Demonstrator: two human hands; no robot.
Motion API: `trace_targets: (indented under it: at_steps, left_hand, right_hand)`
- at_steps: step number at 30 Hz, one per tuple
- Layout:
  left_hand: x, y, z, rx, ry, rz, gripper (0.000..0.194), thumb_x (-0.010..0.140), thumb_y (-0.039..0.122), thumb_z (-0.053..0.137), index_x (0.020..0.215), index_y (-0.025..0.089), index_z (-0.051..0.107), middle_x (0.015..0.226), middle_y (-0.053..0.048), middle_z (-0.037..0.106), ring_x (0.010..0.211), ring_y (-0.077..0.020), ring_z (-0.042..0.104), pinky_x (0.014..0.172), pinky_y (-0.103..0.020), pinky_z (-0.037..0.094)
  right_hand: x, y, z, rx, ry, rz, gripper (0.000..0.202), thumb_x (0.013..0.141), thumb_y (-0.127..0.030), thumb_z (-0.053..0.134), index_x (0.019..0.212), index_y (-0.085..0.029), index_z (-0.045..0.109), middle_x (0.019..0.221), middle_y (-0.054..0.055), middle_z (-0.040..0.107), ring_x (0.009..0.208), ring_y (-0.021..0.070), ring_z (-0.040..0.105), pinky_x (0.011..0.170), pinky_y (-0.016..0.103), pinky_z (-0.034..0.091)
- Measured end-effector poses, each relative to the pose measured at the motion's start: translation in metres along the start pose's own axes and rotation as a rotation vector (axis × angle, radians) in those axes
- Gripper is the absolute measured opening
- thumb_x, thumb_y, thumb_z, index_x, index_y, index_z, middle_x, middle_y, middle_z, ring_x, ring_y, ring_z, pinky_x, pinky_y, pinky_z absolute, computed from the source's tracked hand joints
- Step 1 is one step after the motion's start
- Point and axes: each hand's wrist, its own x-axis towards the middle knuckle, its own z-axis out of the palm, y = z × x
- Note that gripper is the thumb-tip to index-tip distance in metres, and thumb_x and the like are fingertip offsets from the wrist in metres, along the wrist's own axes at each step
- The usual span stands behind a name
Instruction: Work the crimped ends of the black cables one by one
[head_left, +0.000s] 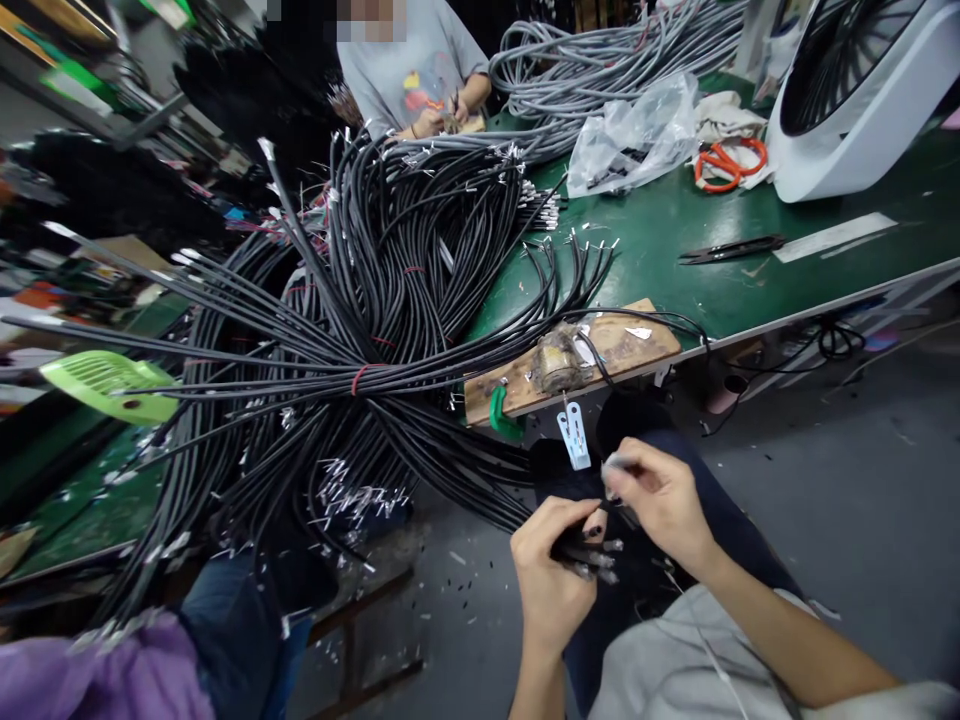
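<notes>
My left hand (553,570) is wrapped round a bundle of black cables (469,475), whose cut ends stick out past my fingers over my lap. Close beside those ends, my right hand (667,500) has thumb and forefinger pinched together on something small and greyish, too blurred to name. Just above my hands, a light blue clothespin (574,437) hangs from the edge of a wooden board (637,345). On that board sits a worn, roundish lump (556,362) with tape on it. A red tie (365,378) gathers the cables farther left.
Large heaps of black cable (405,240) cover the green table (652,285). Tweezers (731,250), orange-handled scissors (727,165), a plastic bag (634,140) and a white fan (840,110) lie to the right. A co-worker (412,75) sits opposite; a purple sleeve (112,675) shows lower left.
</notes>
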Motion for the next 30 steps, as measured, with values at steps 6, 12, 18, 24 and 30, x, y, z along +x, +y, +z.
trace_targets:
  at_steps: [6, 12, 18, 24, 30]
  left_hand:
    - [-0.003, 0.0, 0.009, -0.018, 0.217, 0.047, 0.011, 0.078, 0.009, 0.067, 0.084, 0.018, 0.071, 0.068, 0.0, 0.064, 0.059, -0.0119, 0.059, 0.055, -0.021, 0.045]
    - [-0.004, 0.0, 0.017, -0.018, 0.26, 0.042, 0.007, 0.077, 0.01, 0.068, 0.076, 0.018, 0.067, 0.065, 0.001, 0.059, 0.057, -0.0116, 0.056, 0.055, -0.022, 0.045]
    - [-0.005, -0.007, 0.025, 0.009, 0.255, 0.056, 0.011, 0.076, 0.007, 0.067, 0.078, 0.017, 0.066, 0.064, 0.002, 0.056, 0.057, -0.0113, 0.055, 0.054, -0.022, 0.044]
    - [-0.003, -0.007, 0.027, 0.057, 0.263, 0.038, 0.008, 0.074, 0.008, 0.066, 0.076, 0.016, 0.067, 0.062, 0.002, 0.054, 0.053, -0.0113, 0.053, 0.05, -0.021, 0.041]
    - [-0.003, 0.002, 0.017, 0.069, 0.213, 0.006, 0.008, 0.081, 0.013, 0.06, 0.075, 0.016, 0.065, 0.063, 0.001, 0.057, 0.055, -0.0112, 0.053, 0.052, -0.02, 0.039]
  right_hand:
    - [-0.017, -0.017, -0.011, -0.154, 0.113, -0.055, 0.014, 0.081, -0.021, 0.069, 0.09, -0.022, 0.058, 0.078, 0.001, 0.065, 0.069, 0.0147, 0.063, 0.066, 0.025, 0.053]
    - [-0.023, -0.032, -0.007, -0.371, 0.046, -0.092, 0.018, 0.082, -0.022, 0.068, 0.096, -0.023, 0.056, 0.082, 0.002, 0.075, 0.074, 0.0185, 0.073, 0.071, 0.026, 0.058]
    - [-0.016, -0.034, -0.004, -0.463, 0.036, -0.079, 0.012, 0.084, -0.017, 0.062, 0.094, -0.022, 0.056, 0.075, 0.001, 0.075, 0.066, 0.0173, 0.073, 0.062, 0.023, 0.056]
    - [-0.018, -0.028, 0.002, -0.507, 0.084, -0.21, 0.018, 0.083, -0.013, 0.056, 0.098, -0.021, 0.059, 0.075, 0.004, 0.072, 0.065, 0.0176, 0.069, 0.063, 0.026, 0.055]
    - [-0.007, -0.016, 0.008, 0.141, 0.04, 0.232, 0.016, 0.07, -0.016, 0.068, 0.085, -0.02, 0.062, 0.063, -0.002, 0.064, 0.055, 0.0127, 0.059, 0.057, 0.024, 0.05]
